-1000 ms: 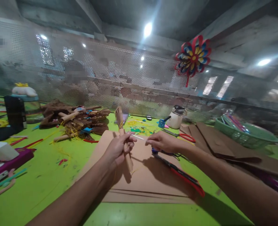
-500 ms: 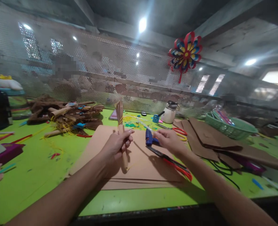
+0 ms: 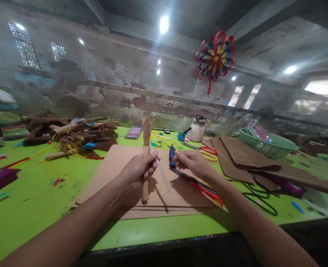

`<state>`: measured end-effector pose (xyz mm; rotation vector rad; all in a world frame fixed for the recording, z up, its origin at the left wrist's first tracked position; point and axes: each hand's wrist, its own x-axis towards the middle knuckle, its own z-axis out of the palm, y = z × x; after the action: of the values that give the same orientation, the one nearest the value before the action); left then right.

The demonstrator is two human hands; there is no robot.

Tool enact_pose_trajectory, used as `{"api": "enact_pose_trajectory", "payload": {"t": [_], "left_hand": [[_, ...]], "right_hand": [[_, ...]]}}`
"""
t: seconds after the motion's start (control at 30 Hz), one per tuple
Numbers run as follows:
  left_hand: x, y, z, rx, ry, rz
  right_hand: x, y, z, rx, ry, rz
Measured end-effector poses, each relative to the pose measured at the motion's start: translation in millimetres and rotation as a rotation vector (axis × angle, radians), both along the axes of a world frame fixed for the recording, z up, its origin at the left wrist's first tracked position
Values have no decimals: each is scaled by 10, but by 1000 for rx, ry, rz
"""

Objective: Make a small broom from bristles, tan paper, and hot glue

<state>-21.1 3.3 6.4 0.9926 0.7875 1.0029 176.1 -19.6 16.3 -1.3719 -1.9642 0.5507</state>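
Observation:
My left hand [image 3: 141, 167] is closed around a rolled brown paper bundle [image 3: 145, 189]. The bundle stands nearly upright, with a pleated top and yellow string tied on it. Between the same thumb and fingers sits a thin translucent glue stick [image 3: 164, 174], slanting down to the right. My right hand [image 3: 193, 161] is closed on a small blue glue gun [image 3: 172, 157], its dark tip pointing up; part of it is hidden by the fingers. Below lie red-handled scissors [image 3: 208, 193] on a stack of brown paper sheets [image 3: 116, 167].
Brown paper bundles [image 3: 83, 135] are heaped at the left. Behind the sheets stand a blue pot [image 3: 181, 137], a white jug [image 3: 196, 131] and more scissors [image 3: 208, 150]. Folded brown paper [image 3: 241, 155], a black cord [image 3: 264, 211] and a green basket [image 3: 269, 146] are at the right.
The glue stick now shows clearly in my left hand, slanting downward. The glue gun has turned more upright in my right hand. The whole view has shifted slightly.

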Motion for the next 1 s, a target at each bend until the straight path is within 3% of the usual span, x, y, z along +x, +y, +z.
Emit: {"api": "enact_pose_trajectory", "payload": {"t": [0.07, 0.1, 0.33, 0.5, 0.63, 0.8, 1.0], "left_hand": [[6, -17, 4, -1, 24, -33], [7, -23, 4, 6, 33, -47], [-24, -42, 13, -3, 109, -143], [-21, -56, -38, 27, 151, -134], [-15, -40, -72, 21, 122, -200], [-34, -60, -50, 29, 76, -314], [-40, -86, -60, 15, 72, -326]], "right_hand": [[198, 160, 70, 87, -419, -83], [271, 237, 70, 100, -507, -103], [311, 473, -313, 159, -674, -145], [328, 506, -454, 207, -608, -188], [374, 575, -476, 224, -487, -252], [371, 618, -369, 260, -275, -317], [238, 505, -262, 308, -46, -299]]}}
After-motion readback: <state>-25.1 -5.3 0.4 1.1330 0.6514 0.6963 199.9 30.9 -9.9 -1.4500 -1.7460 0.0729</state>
